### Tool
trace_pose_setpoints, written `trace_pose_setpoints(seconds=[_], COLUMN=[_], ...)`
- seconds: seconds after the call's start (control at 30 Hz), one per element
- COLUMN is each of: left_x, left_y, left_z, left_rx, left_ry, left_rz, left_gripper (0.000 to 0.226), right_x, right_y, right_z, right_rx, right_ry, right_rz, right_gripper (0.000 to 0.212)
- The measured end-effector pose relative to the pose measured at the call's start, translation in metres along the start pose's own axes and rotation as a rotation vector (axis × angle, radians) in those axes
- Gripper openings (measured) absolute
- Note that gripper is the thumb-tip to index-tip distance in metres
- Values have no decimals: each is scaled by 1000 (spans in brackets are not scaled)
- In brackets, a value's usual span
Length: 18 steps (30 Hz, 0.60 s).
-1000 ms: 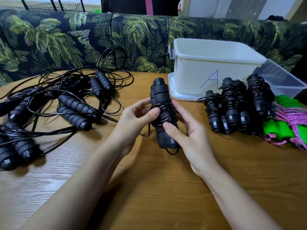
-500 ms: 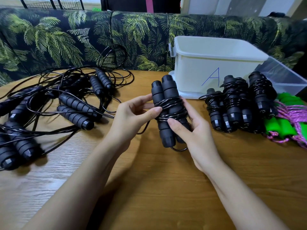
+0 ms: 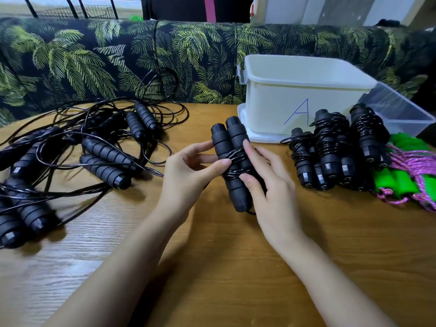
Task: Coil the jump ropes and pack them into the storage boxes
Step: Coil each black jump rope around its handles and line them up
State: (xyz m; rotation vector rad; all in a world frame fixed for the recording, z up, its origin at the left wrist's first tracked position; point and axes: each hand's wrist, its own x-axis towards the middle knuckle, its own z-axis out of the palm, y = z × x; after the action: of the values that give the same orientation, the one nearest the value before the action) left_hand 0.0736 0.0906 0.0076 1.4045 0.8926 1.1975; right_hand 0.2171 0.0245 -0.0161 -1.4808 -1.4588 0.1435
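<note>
Both hands hold a black jump rope bundle (image 3: 232, 159) above the table's middle, its two foam handles side by side with cord wound round them. My left hand (image 3: 191, 171) pinches the wound cord with thumb and fingers. My right hand (image 3: 266, 182) grips the bundle from the right, thumb on the front. A short loop of cord pokes out below the handles. The white box marked "A" (image 3: 304, 95) stands behind, with several coiled black ropes (image 3: 330, 149) in front of it.
A tangle of loose black jump ropes (image 3: 77, 152) covers the table's left. A clear plastic box (image 3: 401, 112) sits at the far right, with green-handled ropes with purple cord (image 3: 408, 175) before it. A leaf-patterned sofa (image 3: 118, 60) runs behind the wooden table (image 3: 224, 267).
The bundle has turned so both handles show side by side, and it has tilted slightly. My right hand has closed further round it; the left thumb stays on the wound cord.
</note>
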Motion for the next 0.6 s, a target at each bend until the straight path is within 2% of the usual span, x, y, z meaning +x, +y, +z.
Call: trace_pose_setpoints(seconds=[0.1,0.27,0.43,0.6], left_x=[0,1,2,2], left_y=[-2,-6,-14,-17], left_z=[-1,1,-1,-1], left_rx=[41,116,246,370], left_ry=[16,-92,-188,-238], left_rz=[32,64,165,261], left_gripper=[64,57,68,61], right_x=[-4,-6,-6,-4], right_y=[-2,-5,-1,1], right_z=[3,4,4,2], right_rx=[-180,-362,-375,-455], right_ry=[-56,-92,-31,-8], right_rz=[-23,11,4,27], right_gripper=[58,95,103,105])
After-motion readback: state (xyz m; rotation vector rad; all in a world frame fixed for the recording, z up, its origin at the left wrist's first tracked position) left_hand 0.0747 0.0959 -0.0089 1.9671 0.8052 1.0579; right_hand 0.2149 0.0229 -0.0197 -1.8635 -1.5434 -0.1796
